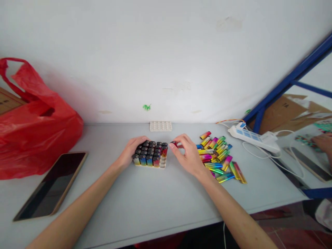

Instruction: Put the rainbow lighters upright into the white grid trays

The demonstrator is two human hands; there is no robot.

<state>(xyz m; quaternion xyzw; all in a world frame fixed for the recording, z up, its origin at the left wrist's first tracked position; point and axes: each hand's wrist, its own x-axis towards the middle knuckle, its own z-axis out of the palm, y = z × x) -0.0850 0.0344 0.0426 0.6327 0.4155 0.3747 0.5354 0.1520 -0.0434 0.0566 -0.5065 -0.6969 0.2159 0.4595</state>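
A white tray (162, 166) with round holes stands in the middle of the table, filled with upright lighters (149, 159) that have black tops and shiny coloured bodies. Several holes at its right front corner show no lighter. My left hand (132, 149) is closed round the left side of the block of lighters, its fingertips at the back corner. Just right of the tray, my right hand (187, 154) pinches a dark red lighter (174, 143) between thumb and fingers; most of it is hidden. A loose pile of shiny multicoloured lighters (220, 155) lies right of that hand.
Against the wall rests another white holed tray (160, 126). A red plastic bag (38, 128) and a phone (52, 186) are at the left. A white power strip (254, 138) with cables lies at the right, beside a blue frame (293, 81). Another person's hand (324, 143) shows beyond it.
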